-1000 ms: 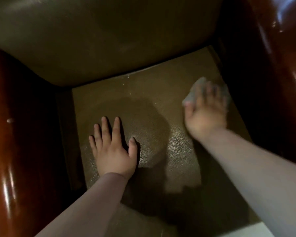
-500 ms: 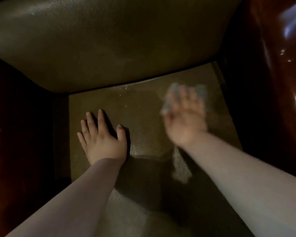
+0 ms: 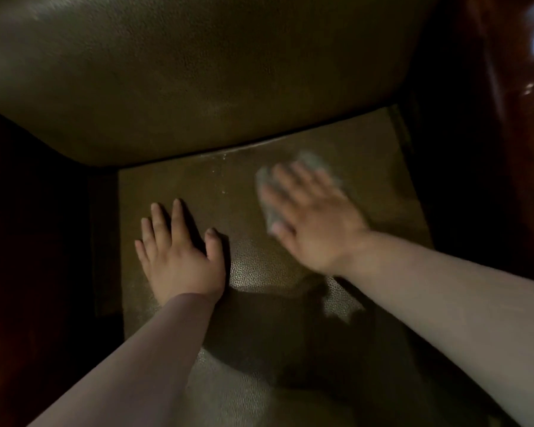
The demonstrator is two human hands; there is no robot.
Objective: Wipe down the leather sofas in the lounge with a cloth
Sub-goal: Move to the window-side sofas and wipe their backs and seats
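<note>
The olive-brown leather seat cushion point(image 3: 259, 303) of a sofa fills the middle of the view, with the padded backrest point(image 3: 198, 72) rising behind it. My left hand point(image 3: 179, 257) lies flat on the seat's left part, fingers straight and spread. My right hand point(image 3: 312, 220), blurred by motion, presses a small grey cloth point(image 3: 267, 198) flat onto the rear right part of the seat with straight fingers. Most of the cloth is hidden under the palm; its edges show beyond the fingertips and beside the thumb.
Glossy dark red-brown wooden armrests stand on both sides, the right one point(image 3: 518, 134) catching bright reflections, the left one point(image 3: 28, 241) in deep shadow. A narrow dark gap runs between the seat and each armrest. Small wet specks glint near the seat's rear seam point(image 3: 225, 155).
My right hand swept the cloth leftward from the seat's right edge toward the middle and keeps wiping at the rear right. My left hand stayed flat on the seat.
</note>
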